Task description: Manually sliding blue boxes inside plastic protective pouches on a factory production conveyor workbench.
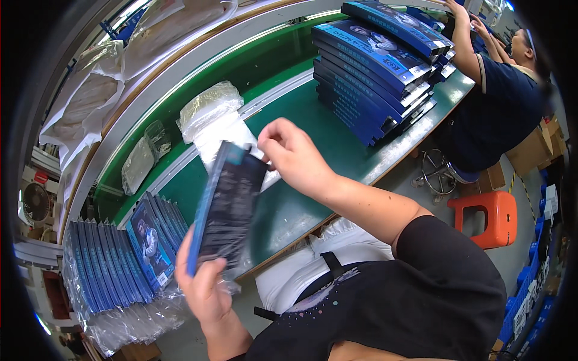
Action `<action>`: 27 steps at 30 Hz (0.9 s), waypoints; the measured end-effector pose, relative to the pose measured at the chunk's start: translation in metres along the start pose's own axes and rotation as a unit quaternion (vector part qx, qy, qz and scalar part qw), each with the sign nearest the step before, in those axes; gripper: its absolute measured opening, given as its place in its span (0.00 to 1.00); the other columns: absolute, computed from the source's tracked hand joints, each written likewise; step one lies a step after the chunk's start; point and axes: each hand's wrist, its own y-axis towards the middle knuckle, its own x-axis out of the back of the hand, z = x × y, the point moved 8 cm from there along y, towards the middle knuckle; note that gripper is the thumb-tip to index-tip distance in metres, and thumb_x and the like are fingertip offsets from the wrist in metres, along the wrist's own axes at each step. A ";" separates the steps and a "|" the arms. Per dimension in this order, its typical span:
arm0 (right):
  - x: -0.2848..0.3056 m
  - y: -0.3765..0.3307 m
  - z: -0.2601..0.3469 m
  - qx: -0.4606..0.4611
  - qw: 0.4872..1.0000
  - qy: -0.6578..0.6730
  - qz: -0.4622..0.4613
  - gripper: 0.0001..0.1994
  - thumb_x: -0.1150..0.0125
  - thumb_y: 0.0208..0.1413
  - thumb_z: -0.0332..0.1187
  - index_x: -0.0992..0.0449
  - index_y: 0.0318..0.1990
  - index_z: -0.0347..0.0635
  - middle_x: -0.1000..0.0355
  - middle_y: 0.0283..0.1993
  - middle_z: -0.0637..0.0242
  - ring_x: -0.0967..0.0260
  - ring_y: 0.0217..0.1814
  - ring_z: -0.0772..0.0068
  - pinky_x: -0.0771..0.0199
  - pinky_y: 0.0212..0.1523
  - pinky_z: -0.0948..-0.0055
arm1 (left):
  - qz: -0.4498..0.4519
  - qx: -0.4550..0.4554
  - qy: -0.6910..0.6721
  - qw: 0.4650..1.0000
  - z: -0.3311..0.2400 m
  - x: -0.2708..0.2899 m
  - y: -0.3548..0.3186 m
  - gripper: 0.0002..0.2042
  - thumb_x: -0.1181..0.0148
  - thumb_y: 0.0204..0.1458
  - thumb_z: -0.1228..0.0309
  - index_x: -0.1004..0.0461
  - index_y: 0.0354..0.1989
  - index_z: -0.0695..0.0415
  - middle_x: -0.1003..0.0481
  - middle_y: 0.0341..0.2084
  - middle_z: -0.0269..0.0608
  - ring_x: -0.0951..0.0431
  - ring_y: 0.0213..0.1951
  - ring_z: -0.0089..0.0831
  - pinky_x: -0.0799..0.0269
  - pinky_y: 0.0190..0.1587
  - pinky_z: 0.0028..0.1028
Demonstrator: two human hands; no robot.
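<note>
A flat dark blue and black box [229, 204] is held tilted over the green bench. My left hand [206, 287] grips its lower end, fingers behind and thumb on the front. Clear plastic film shows around the lower part of the box. At its upper right corner, my right hand [294, 155] is closed in a pinch. What lies between those fingertips is too small and blurred to tell. Beside my left hand stands a row of blue boxes [111, 265] in clear plastic, with one picture-fronted box [149, 243] leaning among them.
A tall stack of blue boxes [361, 78] stands at the far right of the green bench [289, 222]. Behind my hands lie a white plastic-wrapped bundle [211, 114] and a clear bag [141, 162]. A co-worker [500, 102] works beyond the stack, near an orange stool [486, 218].
</note>
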 end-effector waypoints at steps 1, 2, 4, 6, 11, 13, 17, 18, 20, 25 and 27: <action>0.008 0.000 0.009 0.021 1.000 -0.016 -0.013 0.08 0.48 0.61 0.32 0.31 0.43 0.37 0.31 0.39 0.68 0.33 0.38 0.80 0.31 0.39 0.78 | -0.018 -0.049 -0.008 0.999 -0.012 0.007 -0.002 0.31 0.49 0.36 0.84 0.37 0.57 0.74 0.27 0.47 0.55 0.25 0.48 0.38 0.31 0.54 0.32; 0.013 -0.002 0.026 0.052 0.999 0.005 -0.006 0.09 0.47 0.61 0.32 0.31 0.44 0.36 0.31 0.40 0.68 0.34 0.39 0.81 0.31 0.40 0.78 | -0.047 -0.130 0.017 0.990 -0.025 0.024 -0.004 0.30 0.49 0.38 0.85 0.36 0.57 0.73 0.27 0.47 0.54 0.25 0.48 0.39 0.32 0.55 0.32; 0.027 -0.012 0.068 0.119 0.993 0.020 0.009 0.10 0.46 0.61 0.31 0.30 0.46 0.36 0.31 0.41 0.69 0.34 0.42 0.81 0.32 0.44 0.79 | -0.148 -0.270 0.166 0.937 -0.049 0.064 -0.016 0.26 0.51 0.43 0.85 0.35 0.56 0.72 0.28 0.49 0.55 0.26 0.49 0.41 0.33 0.56 0.34; 0.050 -0.023 0.107 0.231 0.970 -0.072 0.006 0.11 0.45 0.60 0.28 0.30 0.49 0.35 0.31 0.42 0.68 0.34 0.44 0.81 0.33 0.46 0.80 | -0.188 -0.397 0.432 0.788 -0.078 0.052 -0.026 0.20 0.53 0.51 0.83 0.32 0.54 0.69 0.29 0.51 0.54 0.29 0.54 0.44 0.36 0.57 0.37; 0.124 -0.026 0.204 0.476 0.745 -0.415 -0.214 0.20 0.32 0.49 0.45 0.25 0.42 0.38 0.26 0.38 0.59 0.28 0.37 0.63 0.30 0.42 0.67 | -0.169 -0.250 0.634 0.712 -0.045 0.087 0.007 0.17 0.47 0.52 0.77 0.28 0.51 0.64 0.30 0.55 0.49 0.34 0.59 0.48 0.42 0.61 0.41; 0.147 -0.005 0.218 0.431 0.669 -0.529 -0.295 0.25 0.30 0.44 0.45 0.25 0.45 0.36 0.29 0.48 0.51 0.34 0.53 0.54 0.37 0.56 0.63 | -0.192 -0.229 0.629 0.718 -0.049 0.089 0.008 0.15 0.46 0.52 0.76 0.27 0.49 0.64 0.30 0.55 0.49 0.34 0.59 0.48 0.43 0.62 0.41; 0.221 0.057 0.197 0.212 0.752 -0.599 -0.173 0.34 0.30 0.43 0.53 0.28 0.54 0.41 0.27 0.50 0.56 0.28 0.50 0.59 0.31 0.53 0.70 | -0.182 -0.332 0.639 0.670 -0.067 0.038 0.003 0.13 0.44 0.50 0.78 0.25 0.45 0.64 0.29 0.52 0.48 0.34 0.58 0.47 0.41 0.60 0.41; 0.225 0.063 0.191 0.179 0.760 -0.605 -0.156 0.37 0.30 0.41 0.55 0.28 0.55 0.41 0.28 0.51 0.54 0.29 0.52 0.57 0.32 0.54 0.69 | -0.163 -0.351 0.617 0.686 -0.069 0.023 -0.002 0.13 0.43 0.49 0.78 0.25 0.45 0.64 0.29 0.52 0.47 0.33 0.58 0.46 0.40 0.60 0.41; 0.231 0.071 0.180 0.109 0.769 -0.619 -0.118 0.43 0.30 0.36 0.61 0.30 0.57 0.41 0.29 0.53 0.51 0.30 0.55 0.53 0.33 0.57 0.67 | -0.066 -0.368 0.565 0.735 -0.059 -0.003 0.000 0.13 0.42 0.47 0.80 0.24 0.43 0.63 0.28 0.50 0.46 0.32 0.56 0.44 0.39 0.58 0.39; 0.133 0.026 0.201 0.231 0.781 -0.568 -0.114 0.36 0.27 0.37 0.47 0.32 0.54 0.38 0.31 0.49 0.52 0.35 0.55 0.58 0.37 0.57 0.68 | 0.106 -0.381 0.589 0.705 0.018 -0.050 0.036 0.11 0.40 0.44 0.81 0.22 0.38 0.59 0.24 0.41 0.42 0.27 0.48 0.42 0.35 0.53 0.36; 0.117 0.005 0.210 0.351 0.849 -0.387 -0.074 0.34 0.28 0.38 0.42 0.32 0.54 0.37 0.32 0.46 0.58 0.34 0.50 0.64 0.34 0.52 0.68 | 0.126 -0.372 0.578 0.715 0.042 -0.045 0.057 0.11 0.41 0.45 0.81 0.22 0.39 0.59 0.25 0.40 0.41 0.26 0.47 0.40 0.35 0.51 0.36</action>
